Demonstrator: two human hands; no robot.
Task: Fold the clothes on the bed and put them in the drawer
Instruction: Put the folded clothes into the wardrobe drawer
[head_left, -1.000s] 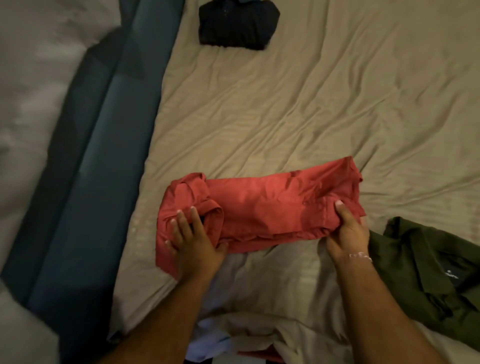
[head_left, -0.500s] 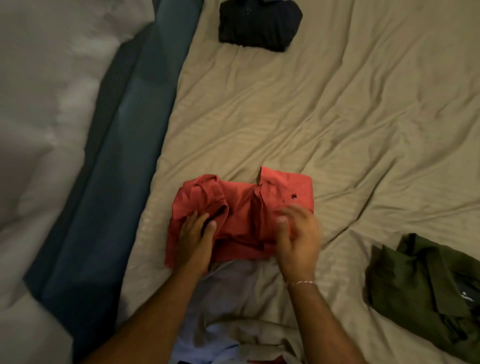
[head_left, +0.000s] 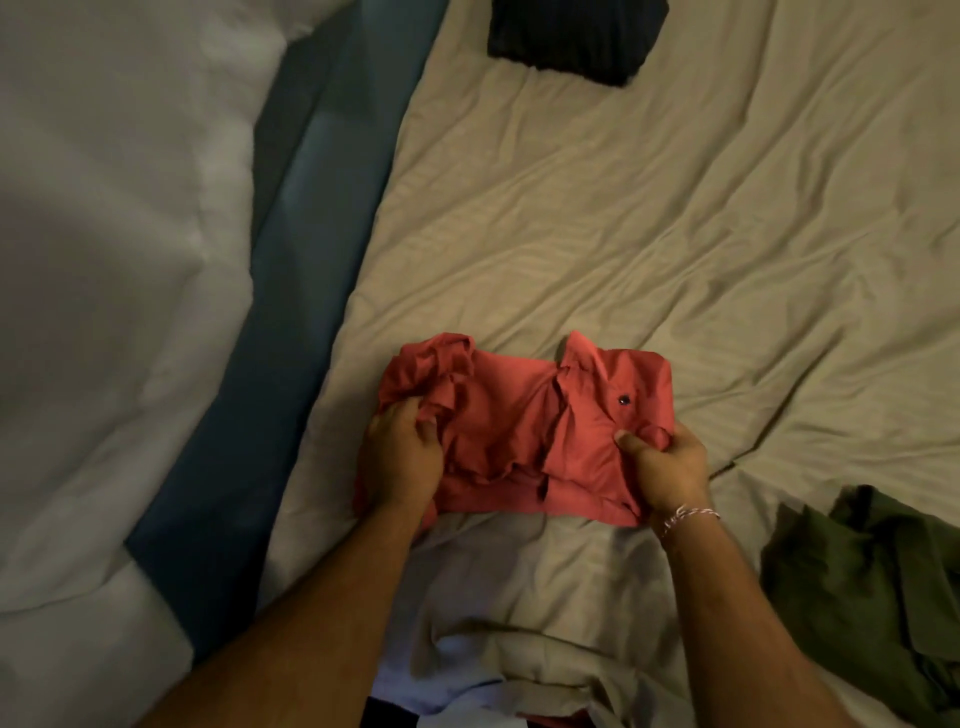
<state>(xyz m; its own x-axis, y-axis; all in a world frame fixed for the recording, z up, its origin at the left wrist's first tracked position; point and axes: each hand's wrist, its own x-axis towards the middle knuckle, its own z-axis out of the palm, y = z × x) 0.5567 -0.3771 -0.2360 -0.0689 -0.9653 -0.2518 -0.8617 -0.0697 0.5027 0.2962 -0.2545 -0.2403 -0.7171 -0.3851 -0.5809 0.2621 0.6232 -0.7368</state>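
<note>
A red shirt (head_left: 524, 421), folded into a compact rectangle with one dark button showing, lies on the beige bed sheet (head_left: 597, 218). My left hand (head_left: 402, 457) grips its bunched left end, fingers curled into the cloth. At the right end my right hand (head_left: 662, 467) holds the near corner, thumb on top. An unfolded olive green shirt (head_left: 867, 587) lies crumpled at the lower right. A folded dark garment (head_left: 574, 36) sits at the far top of the bed.
A teal bed edge (head_left: 291, 291) runs diagonally along the left, with pale floor or bedding (head_left: 114, 260) beyond it. Pale cloth (head_left: 498, 623) is piled near my body at the bottom. No drawer is in view.
The long red shirt was folded in half from right to left. My right hand then moved back to its right end, and both hands now grip the ends.
</note>
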